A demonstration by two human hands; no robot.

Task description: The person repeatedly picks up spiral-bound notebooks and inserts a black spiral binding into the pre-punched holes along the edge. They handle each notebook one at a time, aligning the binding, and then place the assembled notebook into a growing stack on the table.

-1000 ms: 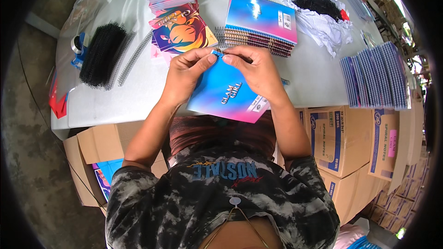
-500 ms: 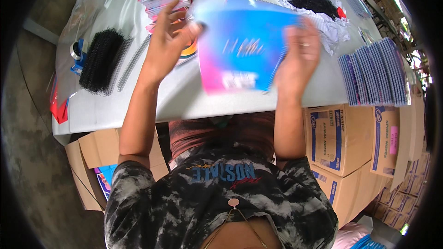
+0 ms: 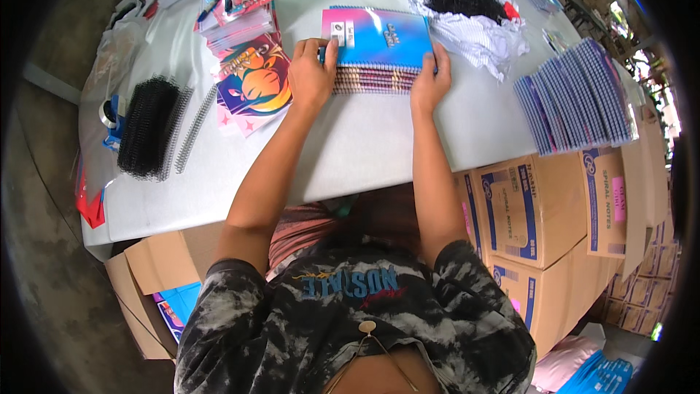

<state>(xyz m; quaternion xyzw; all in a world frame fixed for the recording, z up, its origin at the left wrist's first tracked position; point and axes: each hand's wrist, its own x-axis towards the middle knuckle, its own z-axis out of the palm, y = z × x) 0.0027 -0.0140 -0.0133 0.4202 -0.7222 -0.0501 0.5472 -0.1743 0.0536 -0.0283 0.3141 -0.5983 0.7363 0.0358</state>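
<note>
A stack of spiral notebooks (image 3: 386, 38) lies on the table in front of me. Its top cover is blue fading to pink, and the coiled edges face my body. My left hand (image 3: 312, 79) grips the stack's left side, with a small dark thing by its fingers that I cannot make out. On the opposite side, my right hand (image 3: 432, 82) presses its thumb and fingers to the near right corner. Left of the stack lie loose printed covers (image 3: 257, 84) with an orange and purple cartoon picture, beside a pile of pink-edged sheets (image 3: 237, 29).
Black plastic coils (image 3: 149, 128) lie at the left, near a blue tape dispenser (image 3: 111, 122). More black coils (image 3: 467, 6) rest on crumpled white paper (image 3: 492, 47). A row of spiral notebooks (image 3: 576, 102) stands at the table's right. Cardboard boxes (image 3: 521, 208) are stacked below.
The blue and pink notebook, held raised and blurred before, now lies turned round on the stack. Both hands have come down to the stack's sides.
</note>
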